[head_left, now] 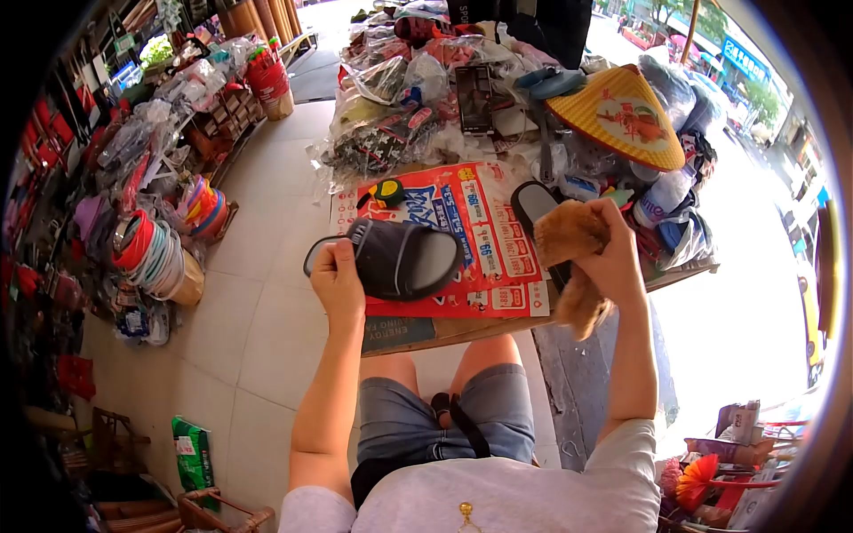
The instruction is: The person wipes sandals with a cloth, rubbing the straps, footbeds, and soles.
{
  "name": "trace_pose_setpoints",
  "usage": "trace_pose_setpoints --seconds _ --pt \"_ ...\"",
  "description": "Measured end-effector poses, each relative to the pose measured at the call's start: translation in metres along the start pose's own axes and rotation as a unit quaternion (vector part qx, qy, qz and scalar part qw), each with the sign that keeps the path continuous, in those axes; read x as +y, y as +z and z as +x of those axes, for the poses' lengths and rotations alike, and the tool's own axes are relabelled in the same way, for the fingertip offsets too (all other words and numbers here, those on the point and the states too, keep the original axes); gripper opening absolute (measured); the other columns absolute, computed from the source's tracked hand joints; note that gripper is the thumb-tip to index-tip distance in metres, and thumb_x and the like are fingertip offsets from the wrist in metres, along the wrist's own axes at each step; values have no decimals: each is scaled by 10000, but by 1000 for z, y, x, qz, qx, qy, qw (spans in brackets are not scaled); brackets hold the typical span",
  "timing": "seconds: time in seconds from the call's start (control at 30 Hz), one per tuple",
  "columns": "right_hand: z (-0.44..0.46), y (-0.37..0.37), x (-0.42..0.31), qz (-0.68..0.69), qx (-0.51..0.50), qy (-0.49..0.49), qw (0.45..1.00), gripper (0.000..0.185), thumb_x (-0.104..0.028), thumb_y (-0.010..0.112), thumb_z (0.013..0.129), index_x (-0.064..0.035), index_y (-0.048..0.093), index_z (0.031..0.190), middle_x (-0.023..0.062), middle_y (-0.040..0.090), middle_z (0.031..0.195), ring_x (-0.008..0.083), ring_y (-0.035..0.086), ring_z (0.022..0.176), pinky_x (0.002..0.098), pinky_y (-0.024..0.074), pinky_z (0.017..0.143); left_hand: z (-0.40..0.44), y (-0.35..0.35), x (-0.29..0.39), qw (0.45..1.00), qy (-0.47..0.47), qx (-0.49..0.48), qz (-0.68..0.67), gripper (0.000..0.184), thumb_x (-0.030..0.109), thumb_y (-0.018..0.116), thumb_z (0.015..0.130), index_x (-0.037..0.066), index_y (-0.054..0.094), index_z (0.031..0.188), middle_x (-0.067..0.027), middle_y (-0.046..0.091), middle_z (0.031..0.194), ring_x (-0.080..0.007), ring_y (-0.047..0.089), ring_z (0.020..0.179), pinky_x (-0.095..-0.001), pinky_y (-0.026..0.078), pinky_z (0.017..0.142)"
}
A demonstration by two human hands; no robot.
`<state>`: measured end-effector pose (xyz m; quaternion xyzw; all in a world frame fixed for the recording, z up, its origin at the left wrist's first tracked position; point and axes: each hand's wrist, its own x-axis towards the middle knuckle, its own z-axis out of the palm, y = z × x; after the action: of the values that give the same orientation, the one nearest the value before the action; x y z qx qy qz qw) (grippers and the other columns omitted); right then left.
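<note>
We judge the step in hand to be handling two pieces of footwear, one at each side. Our left hand (338, 275) grasps the left end of a black slipper (391, 258) above the red sheet (498, 222), toward the near edge of the bench (471, 333). Our right hand (615, 253) pinches a brown furry piece (569, 233) near the right edge, over a dark sole (531, 202); we cannot tell whether fur and sole are joined. The next move, we think, calls for a steady hold on the left and a light grip on the right, with the fur turned clear of the sole.

The black slipper has a broad dark strap with lighter trim and a smooth grey insole, its right end uncovered. The fur looks soft and thick, and a tuft (582, 309) hangs past the near edge.
</note>
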<state>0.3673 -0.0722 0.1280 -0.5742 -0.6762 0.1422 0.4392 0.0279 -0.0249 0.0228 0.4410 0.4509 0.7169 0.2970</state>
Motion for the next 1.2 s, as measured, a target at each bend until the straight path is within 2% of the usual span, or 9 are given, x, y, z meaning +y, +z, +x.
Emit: trace_pose_setpoints --seconds 0.17,0.37,0.47,0.53,0.63,0.77,0.97,1.1,1.2 --pt "1 56 -24 36 52 -53 997 511 14 705 657 -64 570 1143 151 659 1005 321 670 966 367 529 849 -21 -2 33 976 -162 -124 -78 183 209 629 986 36 582 1022 53 585 825 -37 484 665 -201 393 604" --pt "18 157 -19 29 15 -153 988 473 -103 750 695 -72 600 1142 135 626 1124 367 592 1047 420 498 886 -23 21 -7 824 -467 -195 -253 293 183 592 981 36 534 1228 -94 623 1207 -196 617 1115 -349 486 1009" --pt "-2 200 -9 -82 -3 -263 961 435 -131 742 717 -44 631 1128 104 634 1136 351 588 1049 435 489 908 -12 33 -35 791 -424 -207 -389 295 245 498 1023 62 531 1251 -104 596 1263 -227 596 1151 -374 485 1023" --pt "4 196 2 -67 -26 -269 960 408 -127 735 731 -50 636 1119 105 637 1125 345 590 1044 433 490 905 -9 33 -64 635 -377 -276 -615 429 339 386 1051 41 491 1342 -137 562 1348 -275 560 1232 -441 442 1083" --pt "7 170 18 -78 -55 -237 967 336 -96 703 759 -87 653 1092 97 642 1083 321 604 1027 428 505 880 -20 40 -31 775 -453 -170 -406 501 362 344 1055 19 442 1407 -171 513 1420 -316 504 1308 -486 380 1130" --pt "11 139 8 -182 -84 -119 972 374 -56 681 735 -135 660 1100 68 647 1112 298 624 1014 419 524 865 -21 38 -31 749 -453 -225 -428 582 424 321 1043 -8 428 1418 -195 462 1470 -359 453 1355 -507 335 1159" --pt "-24 189 -22 -99 -107 -320 936 438 -10 663 692 -155 640 1105 79 586 1211 313 555 1127 431 499 926 -27 23 -77 652 -366 -302 -591 515 439 331 1042 85 488 1382 -169 541 1375 -336 512 1296 -490 438 1090" --pt "-8 166 -1 -66 -123 -241 960 382 -14 650 705 -143 661 1065 63 604 1156 314 572 1080 422 505 910 -25 36 -24 780 -445 -156 -411 571 473 280 1043 69 473 1398 -167 529 1395 -352 497 1309 -480 457 1072" --pt "5 148 14 -150 -102 -161 970 404 3 633 708 -157 671 1076 63 616 1140 317 578 1080 420 510 905 -26 35 -27 742 -444 -214 -454 595 470 246 1052 51 431 1432 -163 524 1410 -323 493 1324 -517 389 1123"
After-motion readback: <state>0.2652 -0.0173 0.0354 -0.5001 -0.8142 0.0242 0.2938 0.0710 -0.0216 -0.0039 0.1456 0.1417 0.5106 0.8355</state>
